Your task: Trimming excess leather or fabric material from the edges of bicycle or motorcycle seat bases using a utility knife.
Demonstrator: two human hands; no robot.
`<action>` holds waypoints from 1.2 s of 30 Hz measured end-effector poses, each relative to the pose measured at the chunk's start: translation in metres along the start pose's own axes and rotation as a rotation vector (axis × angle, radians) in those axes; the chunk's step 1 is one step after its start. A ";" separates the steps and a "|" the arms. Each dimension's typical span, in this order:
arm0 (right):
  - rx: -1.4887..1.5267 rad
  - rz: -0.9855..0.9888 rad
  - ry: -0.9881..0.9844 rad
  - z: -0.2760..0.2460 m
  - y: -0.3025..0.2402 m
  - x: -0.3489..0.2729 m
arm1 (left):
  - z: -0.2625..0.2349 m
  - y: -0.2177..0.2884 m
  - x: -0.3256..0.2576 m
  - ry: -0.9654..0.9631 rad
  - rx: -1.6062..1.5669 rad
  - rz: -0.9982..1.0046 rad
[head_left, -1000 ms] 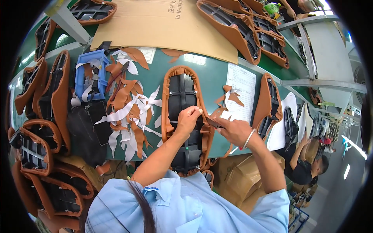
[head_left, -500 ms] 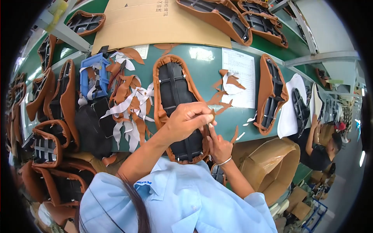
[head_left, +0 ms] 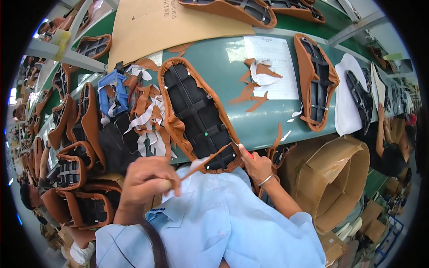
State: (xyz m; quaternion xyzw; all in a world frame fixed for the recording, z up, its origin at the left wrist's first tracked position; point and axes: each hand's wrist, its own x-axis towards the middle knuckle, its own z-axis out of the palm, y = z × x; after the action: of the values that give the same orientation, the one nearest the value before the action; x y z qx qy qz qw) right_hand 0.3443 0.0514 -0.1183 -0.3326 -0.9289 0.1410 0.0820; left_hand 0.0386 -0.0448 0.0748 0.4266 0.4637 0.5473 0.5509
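Observation:
A long padded armrest-like panel (head_left: 195, 105), brown leather-look cover around a black ribbed plastic back, lies on the table with its near end against my shirt. My left hand (head_left: 149, 181), blurred by motion, is closed on the end of a thin brown strip (head_left: 203, 164). The strip is stretched taut across the panel's near end toward my right hand (head_left: 257, 167). That hand is closed around a small tool with a red handle (head_left: 251, 155), at the panel's right edge; most of the tool is hidden by the fingers.
Brown and white offcuts (head_left: 152, 116) heap left of the panel beside a blue plastic basket (head_left: 112, 91). More scraps (head_left: 259, 76) lie on a printed sheet (head_left: 286, 85). Another panel (head_left: 316, 82) stands at right, near an open cardboard box (head_left: 328, 178). Finished-looking panels (head_left: 85, 111) line the left.
My hands were together over the panel's right edge. Now my left hand has pulled away left and toward me, drawing out the strip, while my right hand stays at that edge.

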 end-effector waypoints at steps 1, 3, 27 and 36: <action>0.009 0.012 0.000 0.000 -0.003 -0.008 | -0.006 0.002 -0.008 0.042 0.022 0.012; 0.045 0.105 -0.082 0.000 -0.008 -0.025 | -0.015 0.008 -0.026 0.320 -0.189 0.080; 0.671 0.620 0.450 0.058 0.066 0.040 | 0.071 -0.224 0.161 -0.170 1.384 0.462; 0.102 0.367 0.125 0.006 0.058 0.003 | 0.062 -0.226 0.185 -0.320 1.208 0.257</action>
State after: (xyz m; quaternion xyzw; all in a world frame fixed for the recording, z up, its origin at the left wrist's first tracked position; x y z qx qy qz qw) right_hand 0.3751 0.0943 -0.1420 -0.4997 -0.8374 0.1797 0.1291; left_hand 0.1407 0.1339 -0.1419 0.7906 0.5478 0.1807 0.2056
